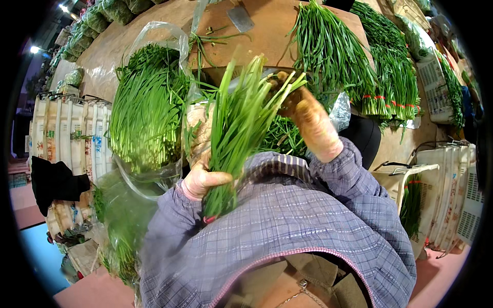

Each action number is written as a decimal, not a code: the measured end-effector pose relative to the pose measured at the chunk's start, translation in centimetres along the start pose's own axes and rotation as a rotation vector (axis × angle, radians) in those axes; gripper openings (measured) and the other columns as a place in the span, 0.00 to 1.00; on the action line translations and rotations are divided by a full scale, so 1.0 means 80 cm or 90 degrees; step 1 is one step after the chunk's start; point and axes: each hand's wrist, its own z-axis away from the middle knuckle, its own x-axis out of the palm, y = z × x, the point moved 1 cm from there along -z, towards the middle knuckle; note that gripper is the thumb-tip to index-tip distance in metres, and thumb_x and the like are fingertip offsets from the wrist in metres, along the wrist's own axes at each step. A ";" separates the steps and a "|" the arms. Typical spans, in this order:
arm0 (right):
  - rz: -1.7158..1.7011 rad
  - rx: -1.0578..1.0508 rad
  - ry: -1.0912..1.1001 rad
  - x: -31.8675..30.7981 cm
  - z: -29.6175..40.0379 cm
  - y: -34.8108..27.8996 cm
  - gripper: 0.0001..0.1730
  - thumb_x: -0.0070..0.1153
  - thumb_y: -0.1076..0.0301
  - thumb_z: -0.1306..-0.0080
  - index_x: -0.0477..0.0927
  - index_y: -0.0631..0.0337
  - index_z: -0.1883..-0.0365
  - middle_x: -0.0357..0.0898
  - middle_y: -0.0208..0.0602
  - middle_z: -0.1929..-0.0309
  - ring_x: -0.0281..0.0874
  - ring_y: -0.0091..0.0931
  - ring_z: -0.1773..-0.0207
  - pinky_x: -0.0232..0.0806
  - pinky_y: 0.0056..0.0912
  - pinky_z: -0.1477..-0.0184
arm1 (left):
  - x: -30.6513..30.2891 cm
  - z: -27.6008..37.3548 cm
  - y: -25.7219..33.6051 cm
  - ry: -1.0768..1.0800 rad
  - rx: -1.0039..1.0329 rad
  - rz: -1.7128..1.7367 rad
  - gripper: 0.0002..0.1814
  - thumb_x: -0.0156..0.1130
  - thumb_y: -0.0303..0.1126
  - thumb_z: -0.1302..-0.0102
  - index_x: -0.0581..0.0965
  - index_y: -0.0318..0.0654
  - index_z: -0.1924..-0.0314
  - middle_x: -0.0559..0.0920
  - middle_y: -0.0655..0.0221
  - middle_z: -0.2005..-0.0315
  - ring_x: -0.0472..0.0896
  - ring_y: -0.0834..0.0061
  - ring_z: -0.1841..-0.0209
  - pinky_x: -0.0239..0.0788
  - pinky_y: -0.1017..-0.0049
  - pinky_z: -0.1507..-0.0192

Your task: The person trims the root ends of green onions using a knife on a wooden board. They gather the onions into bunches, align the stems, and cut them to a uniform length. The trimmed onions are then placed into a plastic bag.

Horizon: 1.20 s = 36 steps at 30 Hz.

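My left hand [206,180] is closed around the leafy lower part of a bunch of garlic chives [240,127], whose pale stem ends point away from me. My right hand [298,96] is at the stem ends on the right, partly blurred, with several stems against its fingers; whether it grips them is unclear. To the left, a large pile of chives [148,111] stands in a clear plastic bag [158,27]. Loose green leaves [283,136] lie below my right hand. On the board ahead, another chive heap [327,46] hangs over the edge.
A metal cleaver blade [240,19] rests on the wooden board [269,34]. Chive bundles tied with red bands [393,104] lie at right. Stacked white plastic crates [69,131] stand at left, with more crates [443,192] at right. A filled plastic bag [127,219] is at lower left.
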 end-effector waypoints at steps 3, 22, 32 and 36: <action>-0.022 0.070 0.012 0.026 0.005 0.008 0.39 0.61 0.55 0.35 0.60 0.61 0.31 0.68 0.33 0.37 0.65 0.24 0.36 0.58 0.31 0.35 | 0.019 -0.002 0.005 0.072 -0.026 -0.096 0.36 0.67 0.22 0.47 0.68 0.36 0.36 0.77 0.68 0.45 0.75 0.75 0.46 0.65 0.73 0.43; -0.234 0.153 0.019 0.035 -0.012 0.010 0.29 0.62 0.62 0.37 0.66 0.57 0.39 0.76 0.36 0.48 0.76 0.27 0.48 0.71 0.35 0.47 | 0.031 -0.017 0.000 -0.066 -0.030 -0.361 0.39 0.67 0.33 0.39 0.59 0.32 0.32 0.71 0.66 0.40 0.68 0.74 0.38 0.56 0.71 0.34; -0.139 0.169 0.042 0.051 -0.013 0.008 0.29 0.59 0.68 0.36 0.66 0.61 0.37 0.78 0.40 0.48 0.78 0.27 0.51 0.71 0.32 0.47 | 0.006 -0.090 0.028 -0.174 0.097 -0.032 0.48 0.67 0.56 0.44 0.59 0.38 0.30 0.73 0.61 0.40 0.74 0.70 0.41 0.68 0.70 0.43; -0.017 0.105 0.069 0.033 -0.017 0.004 0.36 0.61 0.56 0.36 0.64 0.59 0.34 0.76 0.40 0.44 0.76 0.28 0.47 0.70 0.33 0.45 | 0.034 -0.097 0.011 -0.224 -0.091 0.005 0.42 0.66 0.55 0.44 0.65 0.38 0.36 0.79 0.59 0.50 0.81 0.66 0.53 0.75 0.68 0.52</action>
